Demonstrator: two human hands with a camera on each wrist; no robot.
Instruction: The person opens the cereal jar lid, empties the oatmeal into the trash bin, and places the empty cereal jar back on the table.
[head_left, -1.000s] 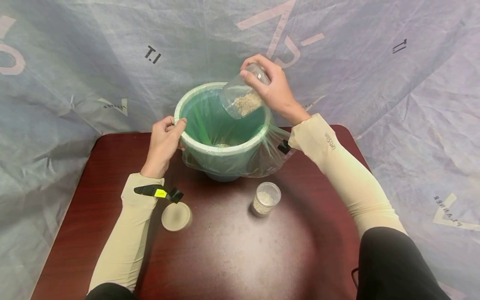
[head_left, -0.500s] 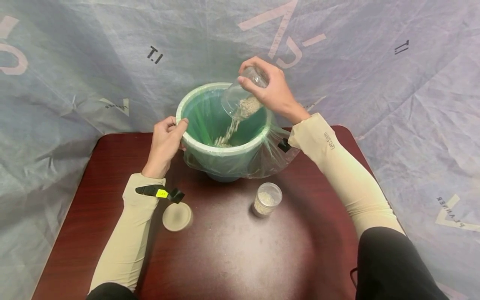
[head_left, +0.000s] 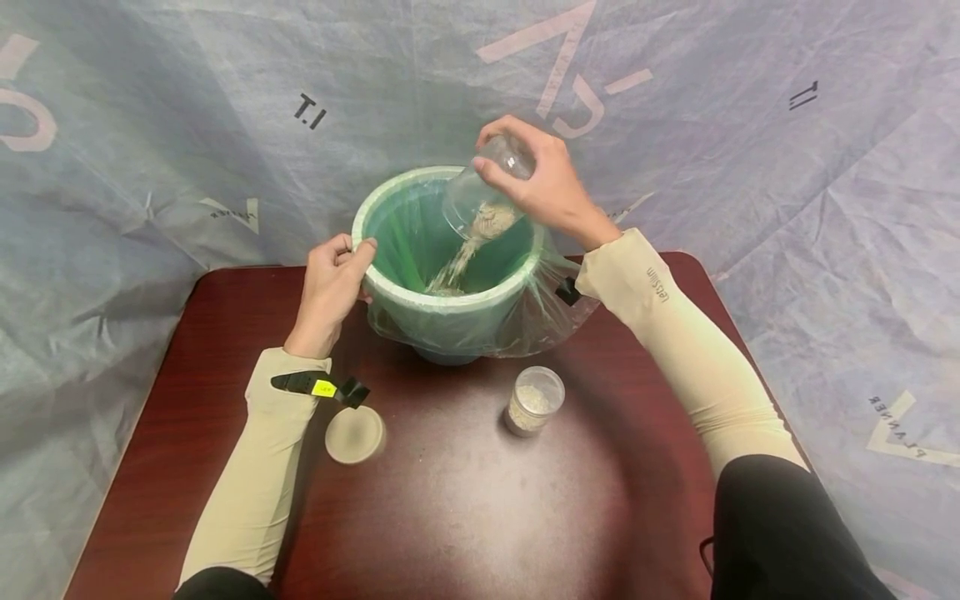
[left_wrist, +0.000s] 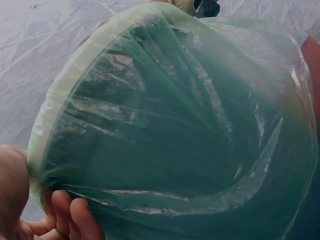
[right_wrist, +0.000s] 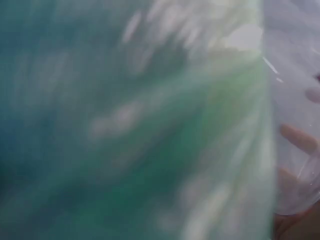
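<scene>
My left hand (head_left: 321, 292) grips the rim of a green bin (head_left: 450, 302), thumb on top. A clear plastic bag (left_wrist: 175, 130) lines the bin and hangs over its outside; in the left wrist view my fingers (left_wrist: 82, 217) curl beneath the rim. Over the opening, my right hand (head_left: 553, 179) holds a clear plastic jar (head_left: 467, 193) around its base, mouth tilted down. Pale flakes (head_left: 456, 268) that look like oats stream from it onto a small heap inside the bin. The right wrist view is mostly bin side, with fingers (right_wrist: 300, 138) and part of the jar at its right edge.
A second clear jar (head_left: 534, 402), partly filled with pale flakes, stands on the dark red table (head_left: 465, 517) in front of the bin. Left of it lies a round, pale lid (head_left: 355, 435). Printed grey sheeting (head_left: 225, 117) hangs close behind the bin and at both sides.
My right hand has tipped the jar further down. Flakes that lay inside it a second ago now pour into the bin, and fewer are left in the jar. The left hand stays put.
</scene>
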